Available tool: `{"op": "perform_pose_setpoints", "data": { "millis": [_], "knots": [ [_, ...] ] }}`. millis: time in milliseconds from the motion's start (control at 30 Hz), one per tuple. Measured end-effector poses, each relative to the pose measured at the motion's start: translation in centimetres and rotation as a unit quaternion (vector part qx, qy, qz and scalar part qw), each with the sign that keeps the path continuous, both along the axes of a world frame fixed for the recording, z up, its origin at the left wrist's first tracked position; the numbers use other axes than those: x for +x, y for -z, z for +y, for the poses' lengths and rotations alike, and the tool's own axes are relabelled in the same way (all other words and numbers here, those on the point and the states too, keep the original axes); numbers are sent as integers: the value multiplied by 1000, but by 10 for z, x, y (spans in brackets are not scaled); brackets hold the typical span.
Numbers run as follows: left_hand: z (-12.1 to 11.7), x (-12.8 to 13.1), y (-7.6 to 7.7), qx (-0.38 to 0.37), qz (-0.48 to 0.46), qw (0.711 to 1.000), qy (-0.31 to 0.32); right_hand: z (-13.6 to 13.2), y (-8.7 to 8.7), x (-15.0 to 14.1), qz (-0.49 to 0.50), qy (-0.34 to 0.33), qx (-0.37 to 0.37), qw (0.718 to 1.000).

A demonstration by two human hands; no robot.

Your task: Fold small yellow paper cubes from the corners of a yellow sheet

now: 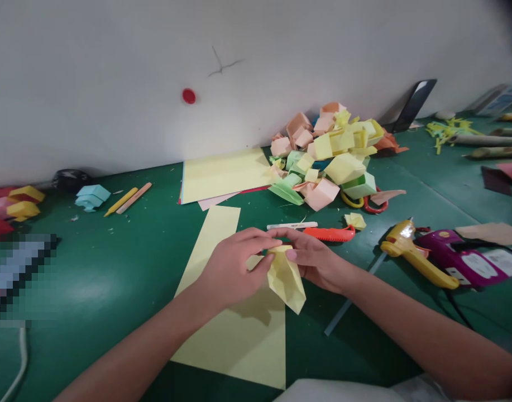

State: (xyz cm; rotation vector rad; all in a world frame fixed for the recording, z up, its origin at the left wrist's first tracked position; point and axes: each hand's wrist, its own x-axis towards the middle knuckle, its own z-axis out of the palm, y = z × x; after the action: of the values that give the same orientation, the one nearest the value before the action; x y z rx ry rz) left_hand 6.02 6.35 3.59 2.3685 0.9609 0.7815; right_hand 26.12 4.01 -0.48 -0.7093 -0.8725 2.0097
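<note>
A folded piece of yellow paper (287, 279) hangs between my two hands, its pointed lower end facing down. My left hand (239, 262) pinches its upper left edge with thumb and fingers. From the other side, my right hand (318, 257) grips the upper right part, thumb in front and fingers behind. Below them a large sheet of pale yellow paper (234, 346) lies on the green table, partly covered by my left hand and its shadow. Just behind my right hand lie a red-orange cutter (331, 233) and a white pen (292, 225).
Folded paper pieces (323, 145) are heaped by the wall, with scissors handles (376, 204) under them. A yellow glue gun (423, 254), a glue stick (356, 296) and a purple device (460, 257) lie right. Stacked sheets (226, 173) stand behind; a blue paper piece (92, 196) lies left.
</note>
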Motion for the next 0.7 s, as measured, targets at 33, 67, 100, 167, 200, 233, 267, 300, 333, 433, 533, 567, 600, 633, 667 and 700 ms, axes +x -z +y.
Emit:
{"op": "perform_pose_setpoints", "data": {
  "millis": [33, 67, 100, 167, 200, 233, 267, 300, 333, 433, 533, 567, 600, 633, 667, 700],
  "knots": [
    [0, 0, -1, 0, 9, 1000, -7, 0, 0, 0, -2, 1, -3, 1000],
    [0, -1, -1, 5, 16, 1000, -15, 0, 0, 0, -4, 0, -6, 1000],
    [0, -1, -1, 18, 19, 999, -23, 0, 0, 0, -4, -2, -9, 1000],
    [-1, -1, -1, 53, 22, 998, -31, -1, 0, 0, -4, -7, -11, 1000],
    [-2, 0, -1, 69, 24, 997, -31, -2, -1, 0, -3, -11, -10, 1000],
    [-3, 0, -1, 81, 26, 996, -30, -2, -1, 0, -2, -13, -10, 1000],
    [-4, 0, -1, 90, 27, 995, -30, -3, -2, -1, -2, -16, -9, 1000],
    [-5, 1, -1, 97, 26, 995, -30, -3, -3, -1, -2, -16, -9, 1000],
    [-5, 1, -1, 101, 26, 994, -27, -4, -3, -2, -2, -14, -10, 1000],
    [-7, 2, -2, 113, 22, 993, 6, -4, -4, -4, -12, -5, -9, 1000],
    [-6, 1, -1, 131, 22, 990, 38, -5, -5, -5, -21, -11, -2, 1000],
    [-6, 1, -1, 139, 22, 989, 41, -5, -4, -5, -19, -14, 1, 1000],
    [-6, 1, 0, 146, 21, 988, 41, -5, -4, -5, -16, -16, 4, 1000],
    [-6, 1, 0, 153, 17, 987, 39, -5, -4, -5, -13, -18, 9, 1000],
    [-6, 1, 0, 160, 12, 986, 39, -5, -4, -5, -13, -20, 14, 1000],
    [-6, 1, 0, 167, 6, 985, 38, -5, -4, -4, -13, -20, 20, 999]
  ]
}}
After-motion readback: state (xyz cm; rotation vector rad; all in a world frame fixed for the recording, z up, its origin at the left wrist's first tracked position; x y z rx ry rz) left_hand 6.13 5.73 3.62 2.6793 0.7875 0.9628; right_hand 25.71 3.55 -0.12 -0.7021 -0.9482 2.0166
